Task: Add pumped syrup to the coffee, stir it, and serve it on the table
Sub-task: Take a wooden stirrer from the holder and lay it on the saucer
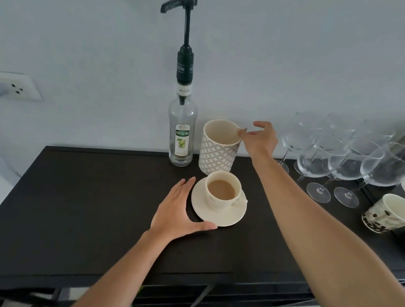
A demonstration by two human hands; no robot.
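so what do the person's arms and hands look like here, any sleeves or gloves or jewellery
Both arms are bare as far as the view shows, with no sleeves in sight. The left hand and the right hand wear no gloves, and no rings, watch or bracelet can be seen on the fingers or wrists.

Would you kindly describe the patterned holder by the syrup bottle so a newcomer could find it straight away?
Start at the dark table and follow its back edge to the tall syrup bottle with the black pump. Immediately right of it stands the holder, where the right hand reaches its rim. Unlike the plain coffee cup in front, it is taller, handle-less, and covered in a grey-and-white lattice pattern.
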